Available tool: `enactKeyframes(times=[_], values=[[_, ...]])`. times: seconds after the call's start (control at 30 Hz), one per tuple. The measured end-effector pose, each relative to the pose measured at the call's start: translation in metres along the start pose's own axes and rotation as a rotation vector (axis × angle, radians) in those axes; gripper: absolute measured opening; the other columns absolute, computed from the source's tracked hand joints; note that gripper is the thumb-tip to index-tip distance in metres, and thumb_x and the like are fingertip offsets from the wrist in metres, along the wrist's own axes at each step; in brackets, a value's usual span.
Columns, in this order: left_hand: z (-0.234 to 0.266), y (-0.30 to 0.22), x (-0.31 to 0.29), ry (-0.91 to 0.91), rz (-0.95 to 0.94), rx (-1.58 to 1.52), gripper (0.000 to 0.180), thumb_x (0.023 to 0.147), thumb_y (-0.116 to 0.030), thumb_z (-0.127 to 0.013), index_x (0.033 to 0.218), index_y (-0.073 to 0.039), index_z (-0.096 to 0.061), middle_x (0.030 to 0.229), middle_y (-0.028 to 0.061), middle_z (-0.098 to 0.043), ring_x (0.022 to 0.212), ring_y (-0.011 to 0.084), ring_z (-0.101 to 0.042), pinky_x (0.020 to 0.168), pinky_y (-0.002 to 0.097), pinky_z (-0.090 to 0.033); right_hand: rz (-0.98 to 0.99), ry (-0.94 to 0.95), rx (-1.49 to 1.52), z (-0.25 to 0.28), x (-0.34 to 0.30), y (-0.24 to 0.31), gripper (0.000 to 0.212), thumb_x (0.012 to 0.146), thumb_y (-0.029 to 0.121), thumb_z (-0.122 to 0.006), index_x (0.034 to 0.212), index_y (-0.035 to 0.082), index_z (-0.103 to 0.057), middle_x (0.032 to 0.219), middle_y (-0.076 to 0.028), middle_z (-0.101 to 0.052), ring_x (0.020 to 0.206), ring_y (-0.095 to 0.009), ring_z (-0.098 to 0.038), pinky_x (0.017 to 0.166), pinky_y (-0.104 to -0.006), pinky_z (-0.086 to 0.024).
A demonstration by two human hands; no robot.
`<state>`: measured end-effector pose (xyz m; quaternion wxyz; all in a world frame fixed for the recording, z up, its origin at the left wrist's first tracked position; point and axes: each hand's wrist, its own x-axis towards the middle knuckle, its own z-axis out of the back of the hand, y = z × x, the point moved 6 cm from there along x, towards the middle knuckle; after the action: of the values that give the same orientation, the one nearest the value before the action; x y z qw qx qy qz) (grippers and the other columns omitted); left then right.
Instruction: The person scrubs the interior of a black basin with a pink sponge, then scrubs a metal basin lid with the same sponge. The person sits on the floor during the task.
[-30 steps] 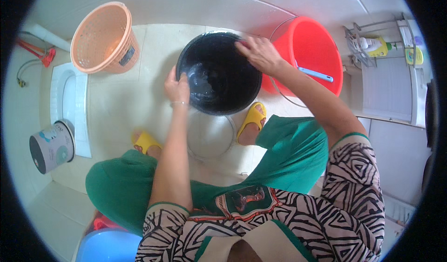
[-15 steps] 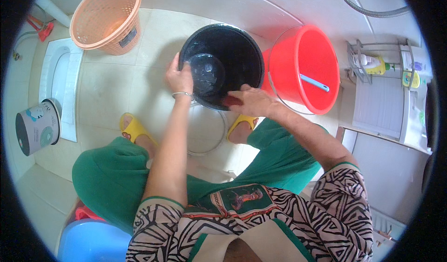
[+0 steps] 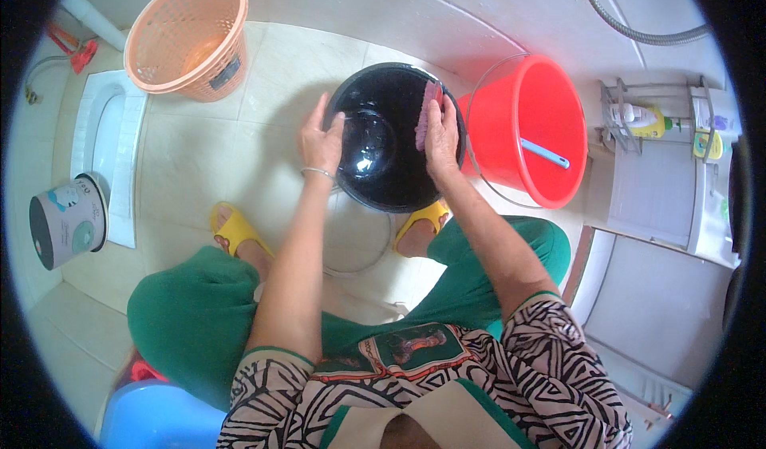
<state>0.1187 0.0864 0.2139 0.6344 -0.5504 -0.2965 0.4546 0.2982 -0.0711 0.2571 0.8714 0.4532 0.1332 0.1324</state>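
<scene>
A black bucket (image 3: 399, 185) stands in front of me between my feet, its glossy inside facing up at me. My left hand (image 3: 321, 142) holds its left edge, thumb over the rim and fingers along the outer wall. Against the inner right wall, my right hand (image 3: 441, 139) grips a scrubbing brush (image 3: 424, 118) with a red back and pinkish-purple bristles. Light glints off the wet-looking bottom. Part of the brush is hidden under my fingers.
A red bucket (image 3: 550, 106) with a blue-handled tool (image 3: 545, 154) is close on the right. Further off are a peach basket (image 3: 219, 82), a squat toilet (image 3: 120, 130), a grey-and-black bin (image 3: 68, 217), a wire rack (image 3: 626, 118) with bottles, and a blue basin (image 3: 159, 413).
My right hand has carried the brush from the bucket's near edge up to its right inner wall. The black bucket has shifted slightly right and nearer. My left hand stays at the left rim.
</scene>
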Motion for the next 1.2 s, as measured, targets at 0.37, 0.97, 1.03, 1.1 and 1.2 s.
enactKeyframes(times=[0.37,0.97,1.03,1.1,1.2], values=[[-0.009,0.002,0.001,0.121,0.063,-0.061,0.044,0.091,-0.026,-0.061,0.129,-0.004,-0.055,0.118,0.0149,-0.064,0.107,0.0191,-0.060,0.093,0.0294,-0.044,-0.062,-0.355,0.426,-0.070,0.003,0.012,0.047,0.096,0.039,-0.045,0.124,0.002,-0.047,0.108,-0.013,-0.056,0.100,-0.020,-0.054,0.089,-0.0375,-0.042],[-0.021,0.006,-0.015,-0.033,-0.030,-0.021,0.046,0.100,-0.032,-0.039,0.127,0.001,-0.055,0.121,0.0202,-0.059,0.113,0.0325,-0.056,0.100,0.0378,-0.039,-0.032,-0.045,0.187,-0.087,-0.011,0.046,0.059,0.097,0.045,-0.039,0.133,-0.002,-0.034,0.099,-0.030,-0.055,0.095,-0.043,-0.052,0.085,-0.0459,-0.043],[-0.020,0.002,-0.018,-0.056,-0.047,0.009,0.043,0.099,-0.029,-0.042,0.127,0.001,-0.055,0.118,0.0203,-0.059,0.111,0.0325,-0.057,0.098,0.0379,-0.041,-0.072,-0.311,0.307,-0.069,0.009,0.041,0.054,0.097,0.051,-0.037,0.114,0.001,-0.048,0.079,-0.020,-0.061,0.070,-0.037,-0.060,0.067,-0.0452,-0.049],[-0.017,-0.002,-0.019,-0.079,-0.081,0.055,0.042,0.099,-0.028,-0.043,0.127,0.001,-0.055,0.117,0.0206,-0.060,0.109,0.0322,-0.057,0.096,0.0380,-0.042,-0.322,-0.390,0.756,-0.053,0.026,0.015,0.048,0.097,0.054,-0.037,0.098,0.007,-0.047,0.061,-0.008,-0.055,0.049,-0.024,-0.055,0.047,-0.0376,-0.045],[-0.018,-0.003,-0.021,-0.076,-0.065,0.046,0.042,0.098,-0.028,-0.045,0.126,0.001,-0.056,0.115,0.0206,-0.060,0.107,0.0311,-0.058,0.094,0.0378,-0.043,-0.415,-0.441,1.147,-0.047,0.038,0.008,0.041,0.098,0.051,-0.037,0.090,0.011,-0.045,0.053,-0.002,-0.046,0.035,-0.015,-0.041,0.031,-0.0302,-0.033]])
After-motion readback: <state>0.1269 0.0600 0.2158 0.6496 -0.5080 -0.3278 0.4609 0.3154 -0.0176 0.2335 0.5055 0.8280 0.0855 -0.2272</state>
